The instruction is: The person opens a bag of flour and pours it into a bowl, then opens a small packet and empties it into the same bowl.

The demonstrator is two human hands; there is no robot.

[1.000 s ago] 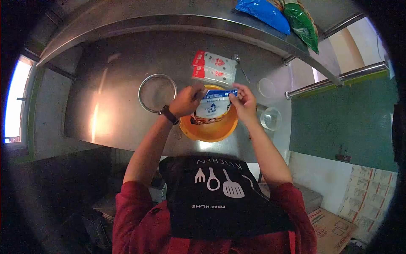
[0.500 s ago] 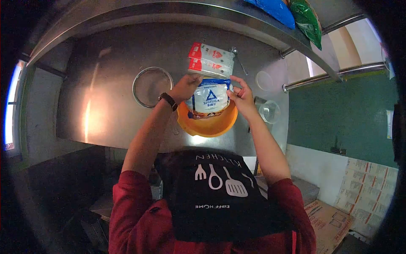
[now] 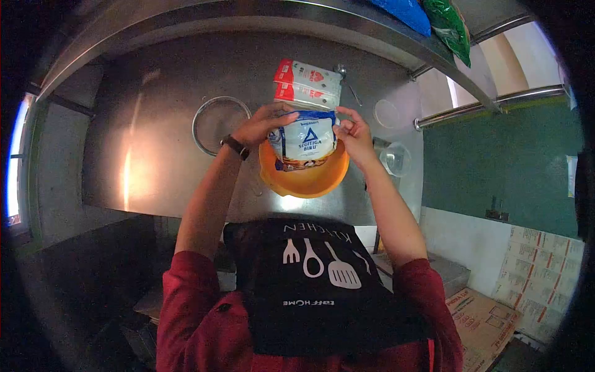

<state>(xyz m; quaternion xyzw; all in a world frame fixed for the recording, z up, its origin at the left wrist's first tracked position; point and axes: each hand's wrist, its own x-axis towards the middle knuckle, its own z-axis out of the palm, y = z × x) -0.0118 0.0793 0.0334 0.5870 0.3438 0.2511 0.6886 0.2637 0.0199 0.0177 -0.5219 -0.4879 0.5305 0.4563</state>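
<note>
A white and blue flour bag (image 3: 310, 137) printed "Segitiga Biru" is held over an orange basin (image 3: 304, 186). Its upper edge lies between my two hands, and its lower part covers much of the basin's opening. My left hand (image 3: 263, 124) grips the bag's upper left corner, fingers bent over the edge. At the upper right corner, my right hand (image 3: 353, 133) pinches the bag between thumb and fingers. Just beyond the bag are two red and white packs (image 3: 308, 85), side by side. Whether the bag is cut open cannot be made out.
A round sieve (image 3: 221, 126) lies left of the basin on the steel table (image 3: 161, 155). To the right are a clear container (image 3: 395, 159), a round clear lid (image 3: 387, 113) and a metal spoon (image 3: 353, 93). A steel shelf (image 3: 248, 9) crosses above, with blue and green bags on it.
My left hand has shifted its hold, its fingers now reaching further over the bag's upper left corner. The bag's top edge has tilted slightly; my right hand stays nearly in place.
</note>
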